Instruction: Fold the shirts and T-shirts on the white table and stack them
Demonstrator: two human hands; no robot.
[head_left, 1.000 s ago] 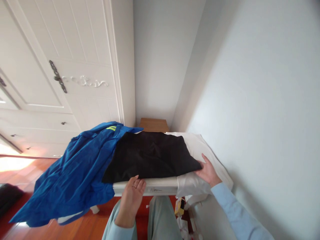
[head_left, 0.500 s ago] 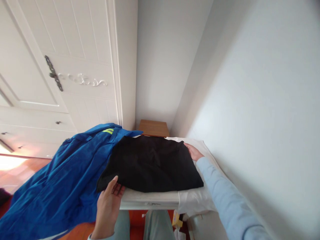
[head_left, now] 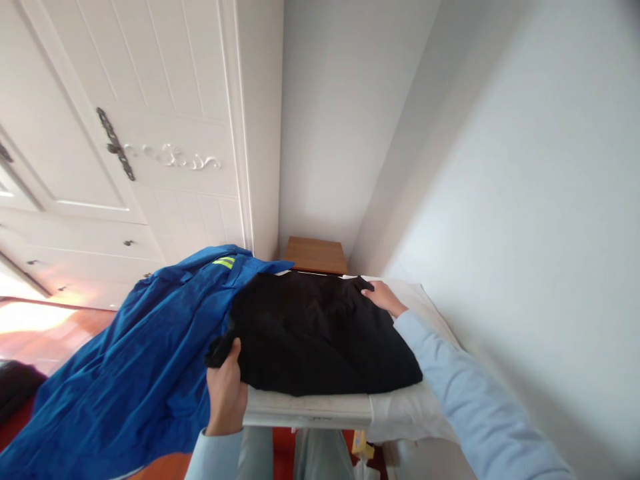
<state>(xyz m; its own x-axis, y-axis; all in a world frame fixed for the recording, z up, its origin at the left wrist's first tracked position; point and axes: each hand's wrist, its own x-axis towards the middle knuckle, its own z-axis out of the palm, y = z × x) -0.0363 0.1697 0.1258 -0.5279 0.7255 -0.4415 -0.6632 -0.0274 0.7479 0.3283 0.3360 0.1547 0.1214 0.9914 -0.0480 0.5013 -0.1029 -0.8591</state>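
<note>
Left hand point(head_left: 227, 393) clutches black cloth point(head_left: 320, 340) by its left corner; right hand point(head_left: 385, 298) pinches the far-right one.

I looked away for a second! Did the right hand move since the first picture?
Yes: the right hand has moved forward and a bit left, closer to the brown wooden top.

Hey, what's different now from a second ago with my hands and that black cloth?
Your left hand moved left along the near edge and now grips the black cloth by its bunched near left corner. Your right hand went from the near right corner to the far right one. The blue jacket stayed alongside.
</note>
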